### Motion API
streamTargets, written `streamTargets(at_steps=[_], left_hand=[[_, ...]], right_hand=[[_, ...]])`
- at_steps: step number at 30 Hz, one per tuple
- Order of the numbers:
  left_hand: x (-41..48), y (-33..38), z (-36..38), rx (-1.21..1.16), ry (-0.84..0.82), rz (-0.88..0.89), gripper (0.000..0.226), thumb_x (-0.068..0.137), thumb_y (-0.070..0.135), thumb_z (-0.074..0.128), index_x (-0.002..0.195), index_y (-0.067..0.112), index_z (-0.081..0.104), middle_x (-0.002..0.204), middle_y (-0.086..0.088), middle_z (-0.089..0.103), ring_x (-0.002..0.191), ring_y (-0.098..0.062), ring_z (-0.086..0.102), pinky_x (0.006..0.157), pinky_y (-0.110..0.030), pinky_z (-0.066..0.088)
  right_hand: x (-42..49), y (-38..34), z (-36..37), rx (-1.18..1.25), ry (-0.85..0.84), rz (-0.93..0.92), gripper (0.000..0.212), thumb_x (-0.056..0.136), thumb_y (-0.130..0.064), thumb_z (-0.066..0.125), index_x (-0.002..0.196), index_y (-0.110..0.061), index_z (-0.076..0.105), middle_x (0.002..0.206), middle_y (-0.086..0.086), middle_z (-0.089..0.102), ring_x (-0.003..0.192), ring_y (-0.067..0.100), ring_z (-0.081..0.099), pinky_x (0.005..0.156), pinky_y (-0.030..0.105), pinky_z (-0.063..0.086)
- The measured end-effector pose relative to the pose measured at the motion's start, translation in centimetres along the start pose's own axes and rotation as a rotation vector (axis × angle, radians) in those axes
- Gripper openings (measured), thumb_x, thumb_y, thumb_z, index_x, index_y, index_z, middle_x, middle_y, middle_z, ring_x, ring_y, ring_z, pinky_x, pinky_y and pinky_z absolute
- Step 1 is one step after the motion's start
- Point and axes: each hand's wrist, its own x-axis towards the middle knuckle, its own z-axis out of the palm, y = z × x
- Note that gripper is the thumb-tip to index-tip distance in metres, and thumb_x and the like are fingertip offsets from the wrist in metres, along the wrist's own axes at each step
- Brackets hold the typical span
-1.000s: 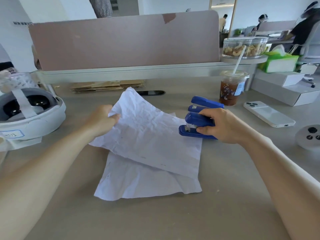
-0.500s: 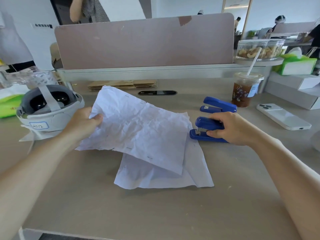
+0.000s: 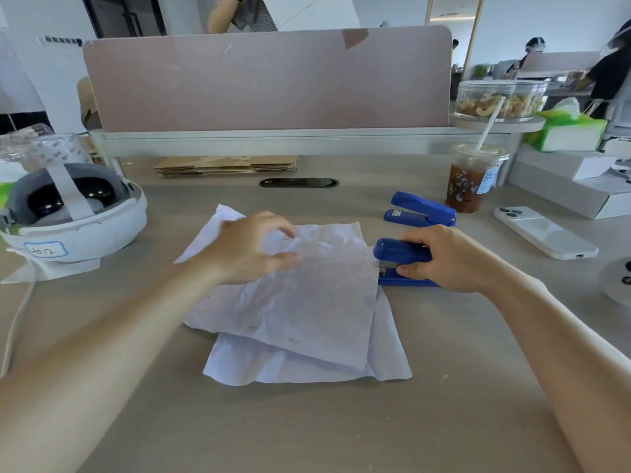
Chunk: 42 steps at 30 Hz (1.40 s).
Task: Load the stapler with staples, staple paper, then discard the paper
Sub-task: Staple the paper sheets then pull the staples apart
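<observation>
Head view: mid-frame, the right hand (image 3: pixel 447 257) grips a blue stapler (image 3: pixel 403 261) sitting on the table (image 3: pixel 307 421), thumb under its front and fingers over its top. The right edge of the crumpled top paper sheet (image 3: pixel 307 302) sits at the stapler's mouth. The left hand (image 3: pixel 249 247) rests on that sheet's upper left part, fingers curled and blurred; whether it pinches the paper I cannot tell. A lower sheet (image 3: pixel 307 370) is mostly covered. Behind, a second blue stapler (image 3: pixel 423 209) lies near an iced drink cup (image 3: pixel 473 179) with a straw. Upper right, a clear jar (image 3: pixel 498 100) holds nuts.
</observation>
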Motion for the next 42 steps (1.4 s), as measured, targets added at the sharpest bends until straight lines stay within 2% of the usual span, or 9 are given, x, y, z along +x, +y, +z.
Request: streamTargets(at_steps=[6, 12, 17, 20, 24, 28, 30, 34, 42], left_hand=[[3.2, 5.6, 5.5, 0.001, -0.284, 0.110, 0.071, 0.064, 0.082, 0.047, 0.129, 0.054, 0.043, 0.137, 0.021, 0.051, 0.130, -0.013, 0.044, 0.111, -0.043, 0.029], [3.1, 5.5, 7.4, 0.070, -0.241, 0.179, 0.076, 0.073, 0.080, 0.050, 0.137, 0.040, 0.042, 0.136, 0.015, 0.050, 0.121, -0.015, 0.046, 0.106, -0.040, 0.033], [3.1, 6.1, 7.5, 0.015, -0.232, 0.154, 0.061, 0.074, 0.077, 0.051, 0.118, 0.035, 0.049, 0.111, 0.017, 0.051, 0.100, -0.012, 0.047, 0.099, -0.039, 0.038], [3.3, 5.6, 7.0, -0.148, -0.247, 0.116, 0.068, 0.075, 0.076, 0.046, 0.130, 0.035, 0.049, 0.130, 0.015, 0.053, 0.119, -0.013, 0.048, 0.108, -0.043, 0.034], [3.2, 4.6, 6.0, 0.055, -0.308, 0.131, 0.064, 0.085, 0.065, 0.049, 0.143, 0.043, 0.037, 0.153, 0.015, 0.035, 0.142, -0.013, 0.030, 0.118, -0.052, 0.008], [2.9, 4.2, 6.4, 0.073, -0.355, 0.124, 0.074, 0.080, 0.069, 0.046, 0.147, 0.041, 0.031, 0.159, 0.013, 0.027, 0.145, -0.016, 0.027, 0.118, -0.044, 0.015], [3.0, 4.0, 6.7, 0.083, -0.341, 0.124, 0.080, 0.074, 0.073, 0.040, 0.147, 0.040, 0.030, 0.158, 0.014, 0.028, 0.143, -0.017, 0.029, 0.117, -0.045, 0.018], [3.0, 4.0, 6.7, 0.098, -0.314, 0.123, 0.078, 0.079, 0.071, 0.045, 0.145, 0.031, 0.034, 0.154, 0.010, 0.035, 0.137, -0.022, 0.036, 0.113, -0.043, 0.026], [2.7, 3.9, 6.5, 0.193, -0.377, 0.095, 0.078, 0.085, 0.073, 0.040, 0.151, 0.038, 0.020, 0.164, 0.011, 0.005, 0.151, -0.010, -0.001, 0.118, -0.054, -0.001]], right_hand=[[0.3, 0.7, 0.1, 0.018, -0.002, -0.011, 0.021, 0.078, -0.027, 0.075, 0.072, -0.027, 0.055, 0.066, -0.006, 0.053, 0.060, 0.013, 0.044, 0.059, 0.027, 0.035], [0.4, 0.7, 0.1, 0.002, -0.002, -0.023, 0.028, 0.079, -0.027, 0.074, 0.066, -0.031, 0.050, 0.059, -0.009, 0.045, 0.056, 0.009, 0.038, 0.056, 0.025, 0.031], [0.4, 0.3, 0.5, -0.013, 0.005, -0.052, 0.023, 0.080, -0.031, 0.072, 0.069, -0.030, 0.052, 0.062, -0.007, 0.049, 0.056, 0.009, 0.040, 0.057, 0.026, 0.034], [0.5, 0.3, 0.6, -0.033, 0.022, -0.073, 0.021, 0.080, -0.035, 0.071, 0.075, -0.021, 0.057, 0.067, 0.003, 0.056, 0.060, 0.018, 0.045, 0.060, 0.034, 0.040], [0.4, 0.2, 0.4, 0.013, 0.014, -0.064, 0.014, 0.080, -0.040, 0.067, 0.085, -0.026, 0.065, 0.072, -0.003, 0.063, 0.064, 0.015, 0.053, 0.065, 0.034, 0.045], [0.5, -1.0, 0.6, 0.109, 0.063, 0.031, 0.027, 0.087, -0.051, 0.052, 0.081, -0.029, 0.067, 0.070, -0.011, 0.064, 0.065, 0.012, 0.057, 0.067, 0.027, 0.045], [1.1, -1.7, 0.9, 0.126, 0.111, 0.102, 0.041, 0.094, -0.046, 0.042, 0.069, -0.018, 0.057, 0.060, -0.009, 0.052, 0.058, 0.015, 0.045, 0.062, 0.029, 0.039], [2.6, -2.1, 1.1, -0.231, 0.021, 0.057, 0.026, 0.100, -0.016, 0.032, 0.094, -0.010, 0.057, 0.093, 0.008, 0.064, 0.082, 0.029, 0.057, 0.076, 0.043, 0.048], [4.7, -3.4, 1.3, -0.403, -0.135, 0.042, 0.018, 0.099, -0.007, 0.036, 0.093, -0.008, 0.053, 0.088, 0.004, 0.053, 0.090, 0.027, 0.053, 0.077, 0.037, 0.042]])
